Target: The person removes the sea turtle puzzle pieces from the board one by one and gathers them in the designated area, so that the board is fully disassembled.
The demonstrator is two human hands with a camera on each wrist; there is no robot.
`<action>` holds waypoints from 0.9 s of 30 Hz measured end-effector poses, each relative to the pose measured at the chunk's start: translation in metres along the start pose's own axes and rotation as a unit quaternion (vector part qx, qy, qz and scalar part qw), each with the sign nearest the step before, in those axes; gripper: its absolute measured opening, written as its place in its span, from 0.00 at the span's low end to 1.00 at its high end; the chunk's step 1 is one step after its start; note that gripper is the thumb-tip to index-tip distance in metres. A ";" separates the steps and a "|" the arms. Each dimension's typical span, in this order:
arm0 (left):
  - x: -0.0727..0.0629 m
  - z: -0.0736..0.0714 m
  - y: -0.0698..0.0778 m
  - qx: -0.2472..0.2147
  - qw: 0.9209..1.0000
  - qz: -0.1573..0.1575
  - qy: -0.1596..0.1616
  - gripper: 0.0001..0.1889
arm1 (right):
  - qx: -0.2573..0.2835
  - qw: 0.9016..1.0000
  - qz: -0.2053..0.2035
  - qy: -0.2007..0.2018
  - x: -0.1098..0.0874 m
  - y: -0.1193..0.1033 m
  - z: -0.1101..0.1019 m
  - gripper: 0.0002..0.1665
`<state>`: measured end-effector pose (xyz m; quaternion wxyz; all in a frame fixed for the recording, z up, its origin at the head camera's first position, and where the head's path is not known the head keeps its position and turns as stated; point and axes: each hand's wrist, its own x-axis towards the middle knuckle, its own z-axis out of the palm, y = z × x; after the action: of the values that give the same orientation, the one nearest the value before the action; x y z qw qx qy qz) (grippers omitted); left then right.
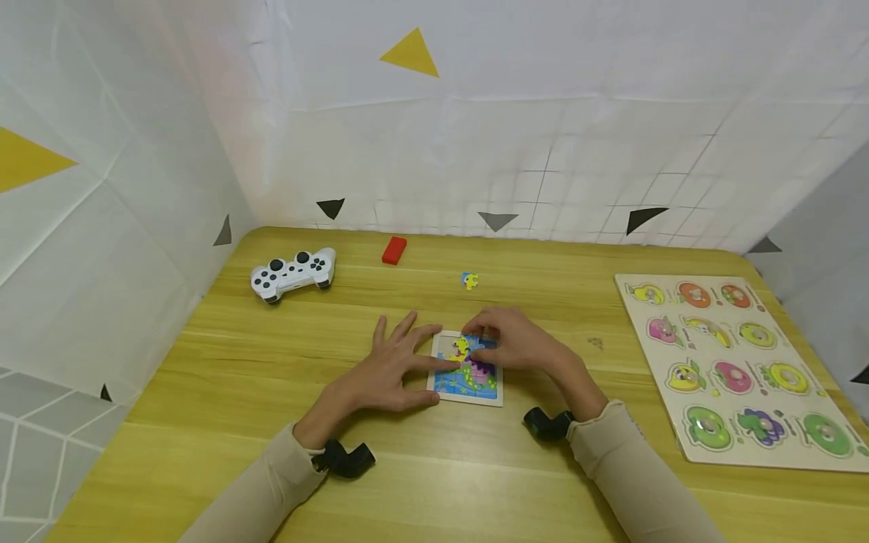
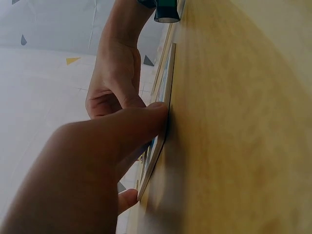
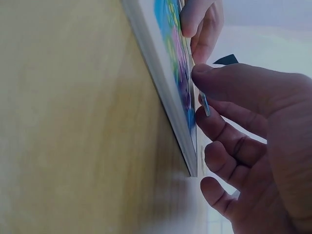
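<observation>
A small jigsaw puzzle (image 1: 468, 387) in a pale wooden frame lies on the table, with a picture in blue, yellow, green and purple. My left hand (image 1: 390, 371) rests with fingers spread at its left side; the thumb touches the frame's lower left edge and one finger reaches onto the picture. Over the upper right part, my right hand (image 1: 521, 341) pinches a thin puzzle piece (image 3: 204, 104) between thumb and fingers. In the right wrist view this piece is tilted, close over the picture. Another puzzle piece (image 1: 470, 280), yellow and blue, lies beyond the frame.
At the back left sits a white game controller (image 1: 293, 274), with a red block (image 1: 394, 250) to its right. A large wooden fruit puzzle board (image 1: 736, 392) covers the right of the table (image 1: 448, 475). White patterned sheets (image 1: 434, 151) stand behind and at the sides.
</observation>
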<state>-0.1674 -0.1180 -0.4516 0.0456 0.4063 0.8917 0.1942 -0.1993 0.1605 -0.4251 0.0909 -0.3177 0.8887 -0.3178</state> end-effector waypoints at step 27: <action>-0.001 -0.002 0.002 -0.012 1.000 -0.001 -0.005 0.28 | -0.013 0.997 0.043 0.069 -0.014 0.050 -0.027 0.20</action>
<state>-0.1661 -0.1183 -0.4495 0.0550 0.4055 0.8896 0.2029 -0.2230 0.2128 -0.4356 0.0389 -0.2575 0.9098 -0.3231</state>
